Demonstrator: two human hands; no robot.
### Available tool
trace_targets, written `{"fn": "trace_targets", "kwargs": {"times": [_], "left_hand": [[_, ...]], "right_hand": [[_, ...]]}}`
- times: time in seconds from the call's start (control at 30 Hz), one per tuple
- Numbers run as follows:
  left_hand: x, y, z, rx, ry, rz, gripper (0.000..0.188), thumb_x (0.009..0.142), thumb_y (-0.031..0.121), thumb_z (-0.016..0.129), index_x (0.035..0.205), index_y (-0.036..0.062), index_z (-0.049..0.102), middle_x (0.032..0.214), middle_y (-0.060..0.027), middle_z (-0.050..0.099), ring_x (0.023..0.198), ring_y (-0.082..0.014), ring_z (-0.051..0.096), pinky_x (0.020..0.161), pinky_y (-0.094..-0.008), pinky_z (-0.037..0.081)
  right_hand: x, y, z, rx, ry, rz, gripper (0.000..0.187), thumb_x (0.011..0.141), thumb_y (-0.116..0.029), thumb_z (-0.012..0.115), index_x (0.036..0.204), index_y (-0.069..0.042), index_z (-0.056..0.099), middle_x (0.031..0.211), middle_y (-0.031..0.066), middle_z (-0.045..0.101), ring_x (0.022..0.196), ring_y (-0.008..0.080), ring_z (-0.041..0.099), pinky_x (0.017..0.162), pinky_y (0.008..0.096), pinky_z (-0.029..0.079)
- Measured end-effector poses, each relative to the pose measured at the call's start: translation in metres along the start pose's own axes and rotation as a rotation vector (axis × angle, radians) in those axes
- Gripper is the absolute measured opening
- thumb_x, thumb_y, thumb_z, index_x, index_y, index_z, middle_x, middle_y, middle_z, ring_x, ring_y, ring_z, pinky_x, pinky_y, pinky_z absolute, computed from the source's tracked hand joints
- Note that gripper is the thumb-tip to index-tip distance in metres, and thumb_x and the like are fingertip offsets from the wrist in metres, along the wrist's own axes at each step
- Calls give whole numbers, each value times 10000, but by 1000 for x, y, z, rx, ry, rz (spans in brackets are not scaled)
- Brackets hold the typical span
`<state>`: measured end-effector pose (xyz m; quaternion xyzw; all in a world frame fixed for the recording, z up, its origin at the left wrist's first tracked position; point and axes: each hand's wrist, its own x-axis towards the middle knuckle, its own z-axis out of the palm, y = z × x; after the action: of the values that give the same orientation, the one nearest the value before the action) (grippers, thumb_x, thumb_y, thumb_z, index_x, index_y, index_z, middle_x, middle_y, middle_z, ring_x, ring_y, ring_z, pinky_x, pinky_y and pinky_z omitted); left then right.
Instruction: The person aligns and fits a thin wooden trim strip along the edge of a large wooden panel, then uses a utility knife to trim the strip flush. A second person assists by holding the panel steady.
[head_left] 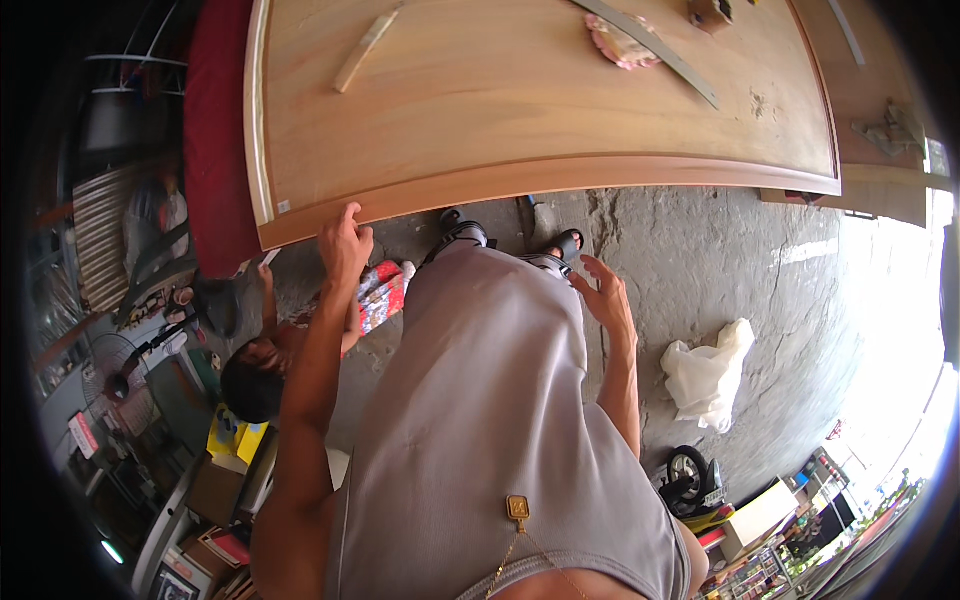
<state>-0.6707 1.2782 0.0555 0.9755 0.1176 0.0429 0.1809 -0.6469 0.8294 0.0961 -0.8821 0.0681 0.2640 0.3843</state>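
A large wooden panel [540,120] lies ahead of me, with a reddish-brown strip [600,173] along its near edge. My left hand [345,245] is at that edge near the left corner, fingertips against or just over the strip and slightly bent, with nothing in them. Lower down, beside my right thigh, my right hand [606,297] hangs over the floor, fingers apart and empty. On the panel rest a thin wooden stick [366,50], a long flat metal ruler [665,60] across a pink-rimmed round item [604,42], and a small brown box-like object [710,14].
Close to my left forearm is another person [262,375] in patterned red clothing, one hand raised near the panel's corner. Red cloth [215,130] hangs left of the panel. A white plastic bag [708,375] lies on the concrete floor [660,265]. A fan [120,385] stands left.
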Motion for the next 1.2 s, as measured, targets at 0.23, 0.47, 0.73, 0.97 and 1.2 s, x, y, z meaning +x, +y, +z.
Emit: {"fn": "trace_targets", "kwargs": {"times": [0.23, 0.47, 0.73, 0.97, 1.2], "left_hand": [[15, 116, 46, -12, -76, -44, 362, 713, 110, 720, 1057, 141, 610, 739, -81, 651, 728, -327, 643, 670, -457, 485], [25, 151, 66, 13, 70, -271, 304, 758, 230, 718, 1038, 150, 631, 773, -107, 659, 758, -353, 658, 692, -471, 510], [3, 20, 25, 176, 71, -398, 273, 779, 202, 709, 1026, 160, 601, 863, -108, 654, 849, -333, 649, 745, -452, 504], [6, 26, 30, 202, 54, -406, 312, 776, 144, 708, 1055, 170, 570, 919, -110, 638, 887, -323, 641, 749, -454, 501], [9, 28, 40, 158, 23, -305, 336, 765, 161, 724, 1056, 176, 558, 932, -123, 643, 901, -357, 631, 754, -470, 497]], "right_hand": [[-10, 83, -84, 26, 79, 61, 496, 842, -324, 734, 1240, -45, 636, 1182, 202, 661, 1119, 320, 634, 942, 404, 492], [-49, 167, -169, 87, 195, 246, 534, 846, -322, 725, 1293, -59, 603, 1240, 216, 638, 1189, 324, 601, 989, 409, 463], [-74, 235, -187, 106, 234, 331, 523, 871, -362, 709, 1318, -114, 596, 1206, 194, 658, 1139, 289, 623, 942, 402, 485], [-66, 224, -184, 151, 133, 362, 550, 863, -344, 707, 1320, -65, 581, 1250, 216, 632, 1208, 319, 586, 1010, 417, 446], [-53, 215, -196, 91, 108, 317, 526, 860, -325, 708, 1304, -68, 592, 1243, 215, 635, 1187, 322, 598, 1003, 421, 452]]}}
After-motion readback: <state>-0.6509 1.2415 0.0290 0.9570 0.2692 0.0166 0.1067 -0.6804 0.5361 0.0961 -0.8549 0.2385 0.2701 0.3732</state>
